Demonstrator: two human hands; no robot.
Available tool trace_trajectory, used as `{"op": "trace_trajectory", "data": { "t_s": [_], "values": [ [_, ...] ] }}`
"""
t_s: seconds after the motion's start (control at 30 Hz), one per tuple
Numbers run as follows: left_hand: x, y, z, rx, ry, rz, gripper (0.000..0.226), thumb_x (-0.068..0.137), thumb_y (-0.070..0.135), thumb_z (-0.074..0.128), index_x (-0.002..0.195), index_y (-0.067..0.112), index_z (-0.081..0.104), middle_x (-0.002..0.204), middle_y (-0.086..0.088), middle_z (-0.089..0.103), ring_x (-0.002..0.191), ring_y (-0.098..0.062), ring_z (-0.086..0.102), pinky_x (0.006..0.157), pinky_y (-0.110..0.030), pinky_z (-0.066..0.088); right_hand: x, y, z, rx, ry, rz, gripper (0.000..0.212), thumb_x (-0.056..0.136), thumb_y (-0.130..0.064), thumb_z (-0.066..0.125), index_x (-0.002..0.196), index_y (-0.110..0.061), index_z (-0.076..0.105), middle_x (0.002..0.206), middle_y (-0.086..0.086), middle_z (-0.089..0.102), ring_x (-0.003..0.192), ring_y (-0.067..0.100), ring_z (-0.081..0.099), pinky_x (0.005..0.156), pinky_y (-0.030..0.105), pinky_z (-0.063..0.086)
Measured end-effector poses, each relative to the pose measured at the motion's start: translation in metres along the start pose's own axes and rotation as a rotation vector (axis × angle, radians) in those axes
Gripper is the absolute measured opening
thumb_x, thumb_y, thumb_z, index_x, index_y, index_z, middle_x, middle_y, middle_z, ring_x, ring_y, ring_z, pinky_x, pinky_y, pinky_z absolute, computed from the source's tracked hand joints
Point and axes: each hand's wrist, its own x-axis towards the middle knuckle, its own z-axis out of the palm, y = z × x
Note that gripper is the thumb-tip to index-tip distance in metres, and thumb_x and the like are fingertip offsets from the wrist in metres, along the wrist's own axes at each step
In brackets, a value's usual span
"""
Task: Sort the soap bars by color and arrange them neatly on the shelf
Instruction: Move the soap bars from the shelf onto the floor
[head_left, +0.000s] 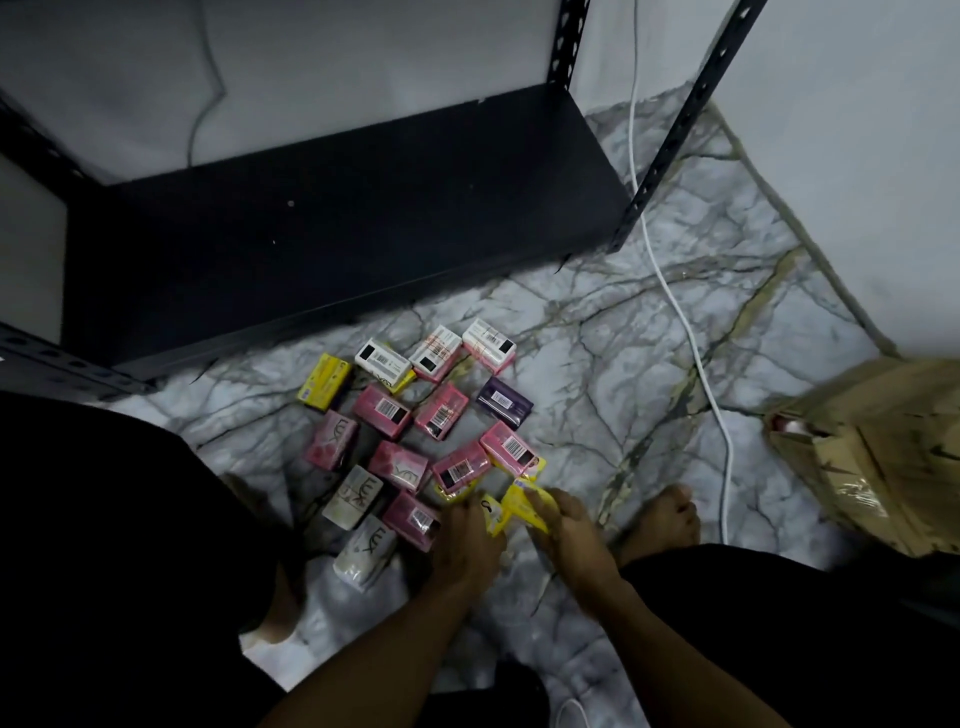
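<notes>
Left hand (465, 535): fingers curled on a yellow soap bar (493, 514), lower centre.
Right hand (569, 530): grips another yellow bar (530, 501).
Soap pile (415, 415): floor, centre.
Shelf (322, 234): upper left.

Soap bars on the floor, counted by colour. Seven pink bars (382, 410) are counted across the middle of the group. Five white-faced bars (382, 358) are seen: three at 12 o'clock, two at 7 o'clock. One purple bar (504, 402) is found at 2 o'clock. Of the yellow bars (323, 387), one is shown whole at 10 o'clock; the others are partly covered, so no exact count can be given. One shelf (337, 234) and one cardboard box (883, 457) are shown.
</notes>
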Motion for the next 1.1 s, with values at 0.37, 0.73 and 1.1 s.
{"op": "trace_trajectory", "data": {
  "t_s": [0.37,0.73,1.1],
  "values": [
    [0.015,0.001,0.016,0.038,0.046,-0.027,0.065,0.086,0.051,0.069,0.135,0.012,0.049,0.139,-0.006,0.050,0.129,-0.024,0.047,0.096,-0.034,0.047,0.010,-0.005,0.000,-0.055,0.069,-0.112,0.076,0.081,-0.019,0.079,0.146,-0.025,0.040,0.132,0.018,0.056,0.107,0.036,0.060,0.087,0.041,0.053],
    [0.004,0.013,-0.018,0.032,0.179,0.044,0.045,0.082,0.030,0.067,0.123,0.010,0.059,0.126,-0.010,0.059,0.118,-0.027,0.053,0.093,-0.036,0.048,0.022,-0.041,-0.032,-0.084,0.176,0.054,0.046,0.089,-0.043,0.049,0.123,-0.017,0.067,0.117,0.012,0.067,0.101,0.035,0.064,0.083,0.046,0.055],
    [0.033,-0.010,-0.053,0.177,0.184,0.305,0.057,0.090,0.026,0.068,0.142,0.017,0.048,0.136,-0.008,0.054,0.125,-0.027,0.048,0.101,-0.035,0.042,0.086,-0.065,-0.024,0.000,0.081,0.188,0.045,0.090,-0.017,0.066,0.134,-0.013,0.059,0.128,0.015,0.059,0.115,0.034,0.054,0.096,0.043,0.050]
  ]
}}
